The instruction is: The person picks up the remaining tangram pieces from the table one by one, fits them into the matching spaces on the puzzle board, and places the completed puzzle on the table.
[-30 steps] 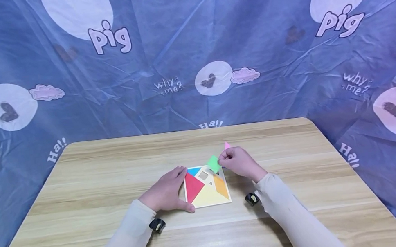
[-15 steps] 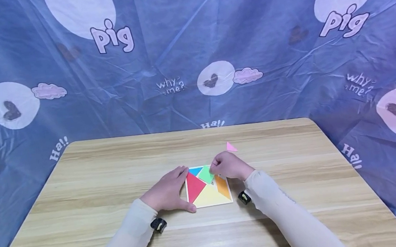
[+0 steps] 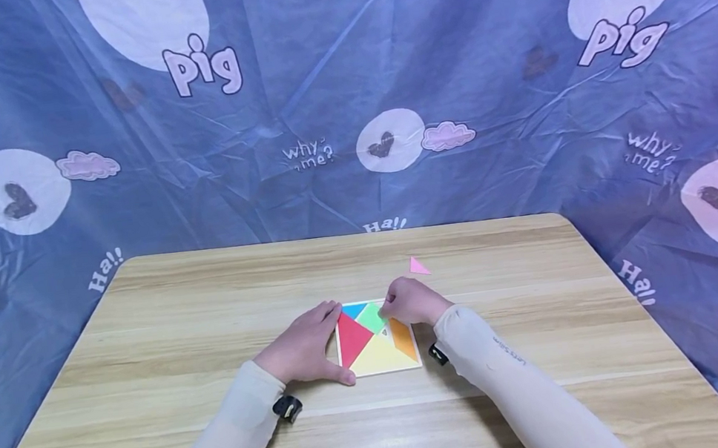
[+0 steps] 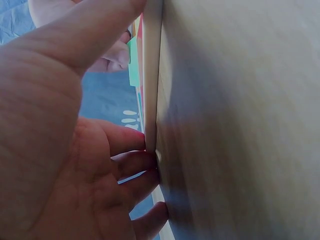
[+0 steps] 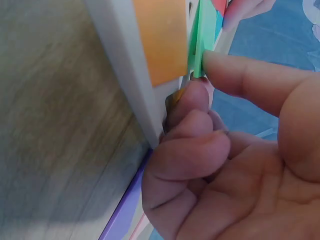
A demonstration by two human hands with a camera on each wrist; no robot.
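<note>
A square tangram board (image 3: 387,372) lies on the table. My left hand (image 3: 300,343) grips its left side, thumb by the near corner and fingers at the far one. Between thumb and fingertip my right hand (image 3: 417,299) pinches a green square piece (image 3: 373,317) over the board's far part. In the right wrist view the green square (image 5: 201,37) stands slightly tilted off the board. A red triangle (image 3: 353,340), a yellow triangle (image 3: 378,357), a blue triangle (image 3: 352,311) and an orange parallelogram (image 3: 403,339) sit in the board. My right hand covers its far right corner.
Beyond my right hand a pink triangle (image 3: 418,266) lies on the wooden table (image 3: 206,295). A purple piece (image 5: 125,202) shows beside the board in the right wrist view. A blue printed cloth (image 3: 285,61) hangs behind the table.
My right hand has brought the green square left and down onto the board's far part, uncovering the pink triangle. The left hand has kept its hold on the board.
</note>
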